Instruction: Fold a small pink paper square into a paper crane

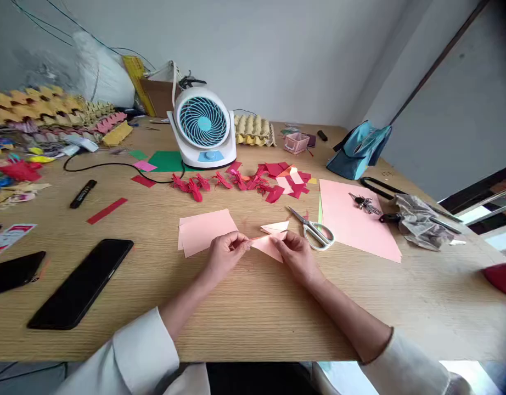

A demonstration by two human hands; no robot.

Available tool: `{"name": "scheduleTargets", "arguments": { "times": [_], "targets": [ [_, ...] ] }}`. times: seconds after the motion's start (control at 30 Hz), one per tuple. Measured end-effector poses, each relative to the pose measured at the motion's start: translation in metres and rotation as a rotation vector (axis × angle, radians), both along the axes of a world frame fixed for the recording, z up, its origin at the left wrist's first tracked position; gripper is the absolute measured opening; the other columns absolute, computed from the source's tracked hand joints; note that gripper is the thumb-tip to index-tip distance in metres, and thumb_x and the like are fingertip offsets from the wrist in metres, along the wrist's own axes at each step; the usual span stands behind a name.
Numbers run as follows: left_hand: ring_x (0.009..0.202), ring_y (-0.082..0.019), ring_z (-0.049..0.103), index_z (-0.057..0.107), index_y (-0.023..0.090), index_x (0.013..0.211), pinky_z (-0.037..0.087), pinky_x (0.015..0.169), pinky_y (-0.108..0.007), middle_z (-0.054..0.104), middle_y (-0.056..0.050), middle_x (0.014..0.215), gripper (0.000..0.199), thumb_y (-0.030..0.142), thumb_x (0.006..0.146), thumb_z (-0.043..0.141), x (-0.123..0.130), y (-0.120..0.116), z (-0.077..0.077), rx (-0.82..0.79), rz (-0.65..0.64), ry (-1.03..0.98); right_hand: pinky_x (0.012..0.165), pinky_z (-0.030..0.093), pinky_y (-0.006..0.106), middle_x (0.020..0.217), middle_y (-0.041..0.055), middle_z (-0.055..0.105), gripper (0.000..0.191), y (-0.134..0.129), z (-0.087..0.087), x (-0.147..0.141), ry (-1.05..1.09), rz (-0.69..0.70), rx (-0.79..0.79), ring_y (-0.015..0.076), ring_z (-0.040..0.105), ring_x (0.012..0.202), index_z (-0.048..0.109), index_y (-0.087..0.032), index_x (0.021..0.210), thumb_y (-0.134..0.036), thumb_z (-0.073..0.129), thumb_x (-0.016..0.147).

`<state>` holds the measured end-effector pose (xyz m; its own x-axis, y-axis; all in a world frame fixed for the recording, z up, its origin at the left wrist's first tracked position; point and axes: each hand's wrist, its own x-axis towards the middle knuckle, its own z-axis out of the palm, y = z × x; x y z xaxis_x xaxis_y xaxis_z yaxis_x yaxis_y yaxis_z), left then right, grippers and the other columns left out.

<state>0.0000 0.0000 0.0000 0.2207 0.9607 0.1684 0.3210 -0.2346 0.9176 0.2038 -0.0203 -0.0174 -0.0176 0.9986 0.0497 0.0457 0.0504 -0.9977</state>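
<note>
Between my two hands is a small folded piece of pink paper (pixel 269 248). My left hand (pixel 227 253) pinches its left tip between thumb and fingers. At the paper's right end, my right hand (pixel 296 256) closes on the edge, thumb in front. Another folded pale pink piece (pixel 275 226) lies just behind the held one. Flat pink sheets (pixel 206 230) rest beyond my left hand. White-handled scissors (pixel 319 235) lie behind my right hand, blades pointing back left.
A white fan (pixel 204 123) stands at the back, with red paper pieces (pixel 240 181) before it. Large pink sheets (pixel 352 219) with keys (pixel 365 203) lie at right, near a blue bag (pixel 358 151). Black phones (pixel 82 282) lie at left; egg trays (pixel 34 109) are piled behind.
</note>
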Motion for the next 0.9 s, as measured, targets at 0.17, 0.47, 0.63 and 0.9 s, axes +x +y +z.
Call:
{"name": "scheduleTargets", "arguments": {
  "times": [0.17, 0.47, 0.63, 0.9],
  "targets": [
    [0.059, -0.01, 0.05, 0.061, 0.016, 0.068, 0.038, 0.058, -0.021, 0.058, 0.003, 0.062, 0.021, 0.03, 0.083, 0.062, -0.006, 0.002, 0.0, 0.105, 0.009, 0.068, 0.053, 0.036, 0.024, 0.064, -0.0016, 0.054, 0.041, 0.0, 0.009, -0.003, -0.054, 0.013, -0.003, 0.0117, 0.045, 0.056, 0.055, -0.018, 0.072, -0.058, 0.064, 0.081],
    [0.071, -0.013, 0.056, 0.058, 0.017, 0.07, 0.042, 0.066, -0.024, 0.059, 0.0, 0.074, 0.018, 0.021, 0.088, 0.061, -0.004, -0.008, 0.011, 0.428, 0.036, 0.283, 0.051, 0.027, 0.023, 0.061, -0.0041, 0.044, 0.031, -0.005, 0.018, -0.005, -0.39, 0.134, 0.012, 0.01, 0.037, 0.057, 0.052, -0.018, 0.067, -0.044, 0.06, 0.082],
    [0.079, -0.017, 0.057, 0.067, 0.019, 0.078, 0.043, 0.072, -0.029, 0.061, -0.002, 0.079, 0.012, 0.022, 0.089, 0.064, -0.004, -0.016, 0.017, 0.582, 0.067, 0.465, 0.053, 0.028, 0.023, 0.062, -0.0041, 0.042, 0.033, -0.008, 0.02, -0.008, -0.483, 0.151, 0.083, 0.0101, 0.035, 0.059, 0.051, -0.017, 0.066, -0.043, 0.058, 0.086],
    [0.081, -0.017, 0.058, 0.067, 0.019, 0.075, 0.045, 0.074, -0.028, 0.062, -0.001, 0.078, 0.011, 0.016, 0.085, 0.065, 0.003, -0.014, 0.015, 0.39, -0.005, 0.337, 0.056, 0.033, 0.025, 0.067, -0.0009, 0.053, 0.031, -0.009, 0.018, -0.009, -0.592, 0.202, 0.194, 0.0114, 0.044, 0.061, 0.057, -0.017, 0.069, -0.04, 0.058, 0.09]
  ]
}}
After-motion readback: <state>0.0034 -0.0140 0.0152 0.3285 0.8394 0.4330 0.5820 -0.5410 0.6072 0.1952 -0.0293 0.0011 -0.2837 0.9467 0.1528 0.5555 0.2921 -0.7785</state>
